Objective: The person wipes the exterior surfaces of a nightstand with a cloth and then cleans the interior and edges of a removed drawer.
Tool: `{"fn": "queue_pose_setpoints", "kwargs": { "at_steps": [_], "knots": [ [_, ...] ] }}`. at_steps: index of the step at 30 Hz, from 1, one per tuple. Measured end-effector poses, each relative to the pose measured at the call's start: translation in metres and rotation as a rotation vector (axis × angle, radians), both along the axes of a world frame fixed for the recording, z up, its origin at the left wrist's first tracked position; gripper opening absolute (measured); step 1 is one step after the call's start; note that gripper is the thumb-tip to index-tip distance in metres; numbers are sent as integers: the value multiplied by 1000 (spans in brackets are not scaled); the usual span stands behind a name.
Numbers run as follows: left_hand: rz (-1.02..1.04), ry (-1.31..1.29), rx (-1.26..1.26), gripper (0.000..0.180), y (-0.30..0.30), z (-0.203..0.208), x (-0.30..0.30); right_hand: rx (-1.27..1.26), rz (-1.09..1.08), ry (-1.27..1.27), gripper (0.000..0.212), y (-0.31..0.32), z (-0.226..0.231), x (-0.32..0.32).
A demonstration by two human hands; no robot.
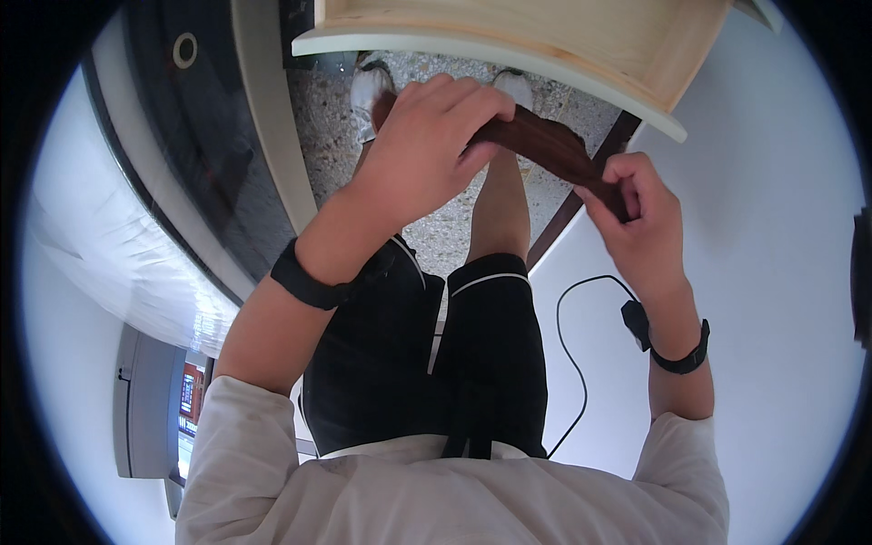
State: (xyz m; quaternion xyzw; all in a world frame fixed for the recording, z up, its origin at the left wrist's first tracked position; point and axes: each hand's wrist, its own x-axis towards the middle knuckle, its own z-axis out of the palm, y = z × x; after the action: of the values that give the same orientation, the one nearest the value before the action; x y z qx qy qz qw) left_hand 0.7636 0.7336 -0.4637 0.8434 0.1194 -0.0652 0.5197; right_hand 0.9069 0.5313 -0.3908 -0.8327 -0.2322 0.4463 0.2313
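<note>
A dark brown cloth (543,145), folded into a long narrow strip, stretches between my two hands in front of me. My left hand (434,136) grips its left part from above, with the fingers over the cloth and the thumb below. A bit of brown sticks out past the far side of that hand. The cloth's right end is pinched between the thumb and curled fingers of my right hand (643,213), which sits lower and nearer to me. Between the hands the strip slants down to the right, with an uneven, bunched upper edge.
Just beyond my hands a light wooden drawer (509,20) with a white front edge stands pulled out. A dark glossy panel (195,127) with a beige edge rises at the left. Below are my shoes and the speckled floor (327,163). A black cable (581,381) hangs near my right forearm.
</note>
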Motion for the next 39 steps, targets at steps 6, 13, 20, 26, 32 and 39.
{"fn": "queue_pose_setpoints", "kwargs": {
  "at_steps": [6, 13, 20, 26, 32, 39],
  "knots": [
    [-174, 257, -253, 17, 18, 4, -6, 134, 197, -281, 22, 6, -3, -10],
    [291, 403, -162, 31, 22, -3, -5, 33, -128, 205, 23, 2, -4, -9],
    [306, 634, -1180, 34, -33, 4, -9, 258, -664, 787, 19, 10, -18, -29],
    [511, 343, -1273, 49, -40, 0, 2, 196, -800, 745, 30, 13, -22, -41],
    [446, 317, -1168, 42, -19, -4, 3, 329, -602, 398, 42, 21, -20, -42],
    [208, 297, -703, 38, 3, -2, 1, 79, -430, 298, 21, 3, -24, -31]
  ]
}}
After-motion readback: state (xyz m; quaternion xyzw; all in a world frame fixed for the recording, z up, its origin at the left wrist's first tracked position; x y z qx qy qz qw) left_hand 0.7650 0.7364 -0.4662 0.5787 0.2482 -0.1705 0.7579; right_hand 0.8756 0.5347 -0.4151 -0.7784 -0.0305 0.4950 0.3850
